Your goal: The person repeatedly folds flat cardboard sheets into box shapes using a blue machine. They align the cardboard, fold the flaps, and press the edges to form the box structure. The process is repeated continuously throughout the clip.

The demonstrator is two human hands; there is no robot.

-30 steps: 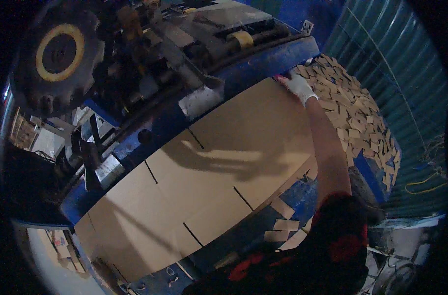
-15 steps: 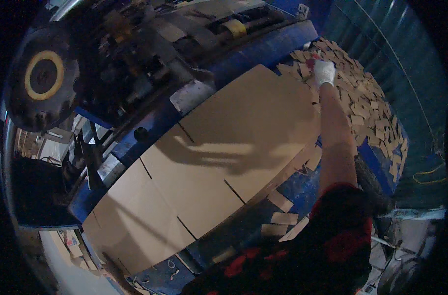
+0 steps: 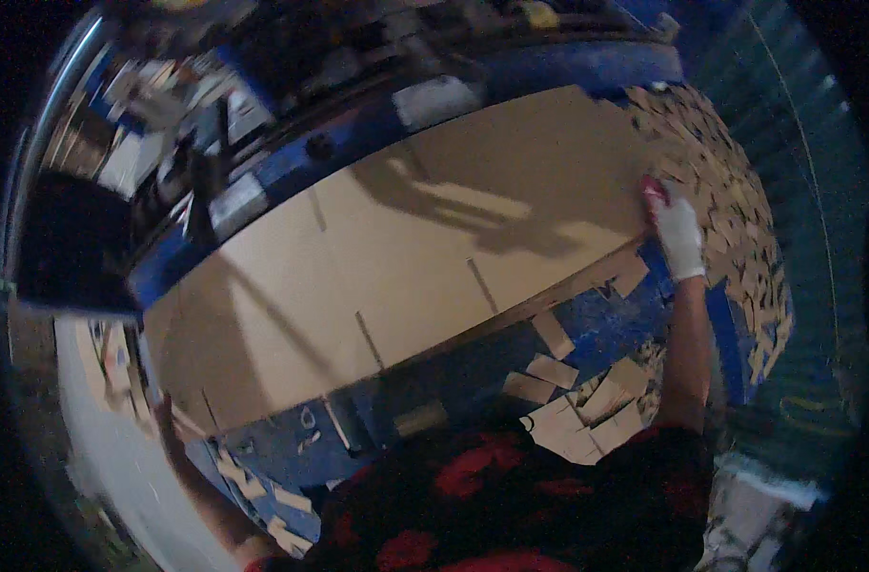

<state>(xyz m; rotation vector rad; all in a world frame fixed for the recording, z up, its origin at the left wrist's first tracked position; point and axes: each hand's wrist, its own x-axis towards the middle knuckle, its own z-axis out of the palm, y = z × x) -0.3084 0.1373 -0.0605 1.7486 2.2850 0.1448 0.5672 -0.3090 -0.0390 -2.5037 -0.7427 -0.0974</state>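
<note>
A long brown cardboard sheet (image 3: 425, 276) with short slots cut along both long sides lies slantwise on the blue machine bed. At its right end is my right hand (image 3: 679, 234), in a white glove with red on the fingers. Those fingers are curled together at the sheet's edge. My left hand (image 3: 165, 415) is at the sheet's left end, close to its edge; its fingers are blurred and partly hidden. Shadows of the machine fall across the sheet.
A heap of small cardboard offcuts (image 3: 730, 205) rises beyond my right hand. More loose cardboard pieces (image 3: 549, 372) lie on the blue surface (image 3: 596, 334) near my body. Dark machinery with a blue beam (image 3: 587, 67) runs along the far side. A green corrugated wall (image 3: 816, 238) stands at right.
My right hand has come back from the offcut heap to the sheet's right end. My left arm shows more fully at the left end. The whole view has turned and shifted.
</note>
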